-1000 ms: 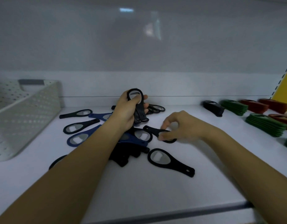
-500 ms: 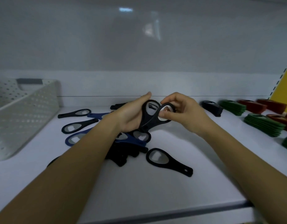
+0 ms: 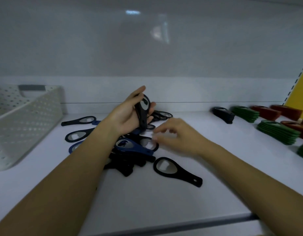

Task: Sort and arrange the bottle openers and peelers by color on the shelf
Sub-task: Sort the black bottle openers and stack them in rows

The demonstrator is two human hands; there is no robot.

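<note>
**Left hand gripping black openers; right hand empty over pile**

The left hand [image 3: 125,116] is gripping a small bunch of black openers [image 3: 143,111], holding them upright above the back of the shelf [image 3: 164,201], with the thumb on one side and the fingers curling round the other. The right hand [image 3: 178,138] is hovering just above the pile [image 3: 130,160], its fingers loosely curled and holding nothing. The fingertips are blurring, so contact with the pile cannot be told.

The pile is lying mid-shelf, with black and blue pieces overlapping. A blue opener [image 3: 133,146] is lying on top. A single opener [image 3: 176,171], black, is lying flat just in front of the pile, handle pointing right.

At the far right, sorted goods are sitting in rows: a black stack [image 3: 223,114], green stacks [image 3: 278,132] and red stacks [image 3: 265,113]. A perforated basket [image 3: 28,125] is sitting at the left.
</note>
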